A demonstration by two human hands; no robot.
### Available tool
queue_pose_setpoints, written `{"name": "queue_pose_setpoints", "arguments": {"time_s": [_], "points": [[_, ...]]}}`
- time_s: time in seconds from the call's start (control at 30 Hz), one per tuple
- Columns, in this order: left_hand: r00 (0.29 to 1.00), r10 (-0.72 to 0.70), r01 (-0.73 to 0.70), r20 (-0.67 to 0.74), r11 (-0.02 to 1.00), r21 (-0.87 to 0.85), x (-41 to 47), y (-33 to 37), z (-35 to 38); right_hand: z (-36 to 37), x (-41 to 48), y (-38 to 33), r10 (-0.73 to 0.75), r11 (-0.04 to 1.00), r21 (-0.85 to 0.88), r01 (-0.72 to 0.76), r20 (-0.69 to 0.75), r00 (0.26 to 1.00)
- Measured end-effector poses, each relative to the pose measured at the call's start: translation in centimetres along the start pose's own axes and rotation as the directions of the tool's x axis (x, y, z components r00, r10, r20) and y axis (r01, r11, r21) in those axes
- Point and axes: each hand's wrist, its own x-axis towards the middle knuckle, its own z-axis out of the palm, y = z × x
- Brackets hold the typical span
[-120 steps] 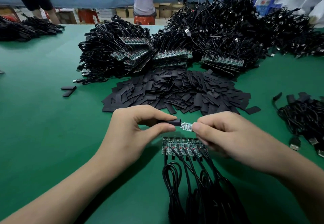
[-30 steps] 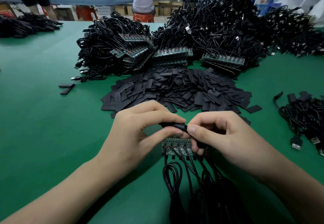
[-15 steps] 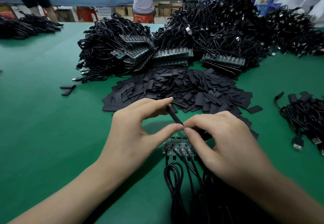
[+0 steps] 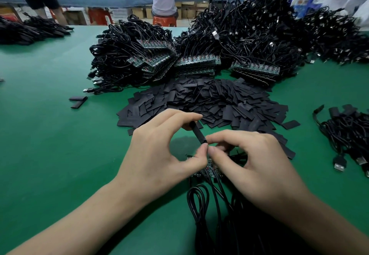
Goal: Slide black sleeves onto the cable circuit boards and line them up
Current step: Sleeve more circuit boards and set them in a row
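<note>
A black sleeve [image 4: 197, 133] stands tilted between my hands, covering the board it was slid over. My left hand [image 4: 159, 151] pinches it, index finger at its top end and thumb at its lower end. My right hand [image 4: 253, 165] curls its thumb and fingers at the sleeve's lower end, where the cable leaves. Under both hands lies a row of bare green circuit boards [image 4: 211, 169], mostly hidden, with their black cables [image 4: 201, 205] running toward me. A heap of loose flat black sleeves [image 4: 209, 101] lies just beyond my hands.
Big piles of black cables with stacked green boards [image 4: 197, 61] fill the back of the green table [image 4: 50, 145]. More cables with USB plugs [image 4: 347, 141] lie at the right. Two stray sleeves [image 4: 77, 101] lie at the left. People stand at a far bench.
Four seconds ago the board's green tip stuck out of the sleeve; now the sleeve covers it. The sleeved piece has swung from level to steeply tilted, and both hands have dropped over the board row.
</note>
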Motion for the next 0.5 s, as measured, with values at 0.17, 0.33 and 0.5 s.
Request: {"name": "queue_pose_setpoints", "arguments": {"time_s": [0.17,0.33,0.5], "points": [[1.000,0.014,-0.014,0.017,0.999,-0.045,0.14,-0.84,-0.17,-0.11,-0.07,0.25,-0.017,1.000,-0.021,0.016,-0.050,0.999],[0.999,-0.027,0.030,0.036,0.994,-0.109,0.05,-0.89,-0.16,0.00,-0.26,0.23,-0.038,0.997,-0.073,0.036,-0.030,0.999],[0.993,-0.091,0.098,0.081,0.991,-0.090,-0.32,0.00,0.34,0.41,-0.37,-0.11,-0.092,0.981,-0.167,0.095,0.028,0.995]]}}
